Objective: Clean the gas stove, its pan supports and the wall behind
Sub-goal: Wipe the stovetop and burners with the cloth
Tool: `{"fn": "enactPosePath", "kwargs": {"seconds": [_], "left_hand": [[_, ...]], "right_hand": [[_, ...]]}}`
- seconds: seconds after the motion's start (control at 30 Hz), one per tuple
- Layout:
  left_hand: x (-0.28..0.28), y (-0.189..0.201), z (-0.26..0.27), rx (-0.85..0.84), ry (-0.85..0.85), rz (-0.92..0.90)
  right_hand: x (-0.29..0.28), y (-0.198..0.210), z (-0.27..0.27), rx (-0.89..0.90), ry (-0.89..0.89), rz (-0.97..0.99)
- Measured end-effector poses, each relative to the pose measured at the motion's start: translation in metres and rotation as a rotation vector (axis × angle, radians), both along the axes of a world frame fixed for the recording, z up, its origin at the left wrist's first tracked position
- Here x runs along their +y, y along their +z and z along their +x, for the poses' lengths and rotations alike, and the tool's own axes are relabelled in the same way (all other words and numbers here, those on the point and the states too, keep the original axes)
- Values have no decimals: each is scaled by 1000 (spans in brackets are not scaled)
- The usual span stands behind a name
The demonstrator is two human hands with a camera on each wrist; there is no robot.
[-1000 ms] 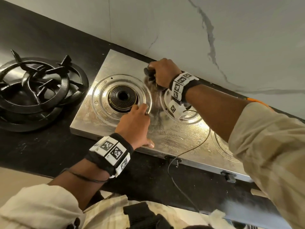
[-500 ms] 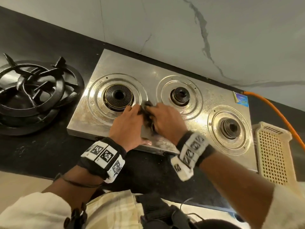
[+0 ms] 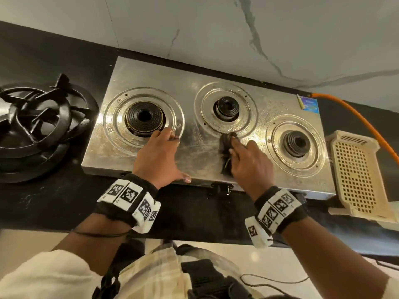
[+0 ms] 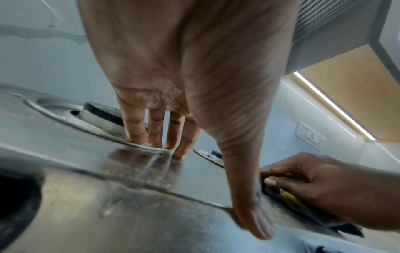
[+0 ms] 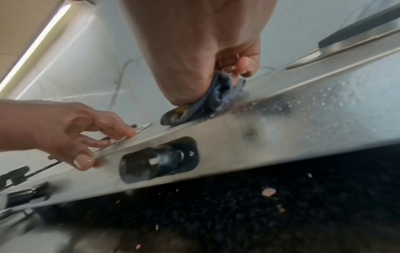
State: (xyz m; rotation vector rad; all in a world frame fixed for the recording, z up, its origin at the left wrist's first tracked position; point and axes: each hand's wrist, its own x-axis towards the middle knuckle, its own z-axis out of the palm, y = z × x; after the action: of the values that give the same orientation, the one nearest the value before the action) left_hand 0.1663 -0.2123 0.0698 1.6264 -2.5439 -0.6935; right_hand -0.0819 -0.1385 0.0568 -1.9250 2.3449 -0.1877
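Step in hand: we judge that we are scrubbing the steel top of the gas stove (image 3: 200, 147) between its left and middle burners.

Right hand (image 3: 251, 167): our fingers are curled round a dark, bunched cloth (image 3: 226, 154) and press it flat on the steel. It sits at the near edge of the middle burner ring (image 3: 225, 112). The right wrist view shows the cloth wadded under the palm, likely so the pressure lands on one small patch.

Left hand (image 3: 158, 156): released, fingers straight and spread. The fingertips rest on the rim of the left burner ring (image 3: 143, 118) and the thumb lies along the stove's front edge. We read this as bracing the stove so it does not slide under the scrubbing.

Surface: the steel looks wet and streaked, with droplets near the front edge in the right wrist view.

Pan supports (image 3: 36, 124): stacked on the black counter (image 3: 54, 199) just left of the stove, off the burners, which leaves the top open for wiping.

Wall (image 3: 216, 35): pale marble behind the stove, untouched by either hand.

Nearby: a cream perforated basket (image 3: 358, 173) to the right and an orange gas hose (image 3: 354, 117) at the back right corner.

Progress: stove top under way; we cannot tell whether the supports or the wall are done.
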Motion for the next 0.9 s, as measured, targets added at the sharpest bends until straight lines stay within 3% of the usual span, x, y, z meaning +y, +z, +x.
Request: {"fn": "enactPosePath", "kwargs": {"seconds": [0.1,0.33,0.47,0.67,0.77,0.9], "left_hand": [[-1,0,-1,2,-6,2],[2,-4,3,72,-27,-63],[3,-2,7,72,-56,-48],[1,1,5,26,-58,-32],[2,0,4,30,-60,-38],[2,1,1,30,-71,-61]], "right_hand": [[-6,-2,18,-54,-49,-31],[-11,-11,117,-124,143,-10],[0,-4,80,-120,143,-2],[34,0,-13,-46,-194,-46],[28,-5,3,-56,-216,-30],[7,-12,80,-91,-32,-24]]}}
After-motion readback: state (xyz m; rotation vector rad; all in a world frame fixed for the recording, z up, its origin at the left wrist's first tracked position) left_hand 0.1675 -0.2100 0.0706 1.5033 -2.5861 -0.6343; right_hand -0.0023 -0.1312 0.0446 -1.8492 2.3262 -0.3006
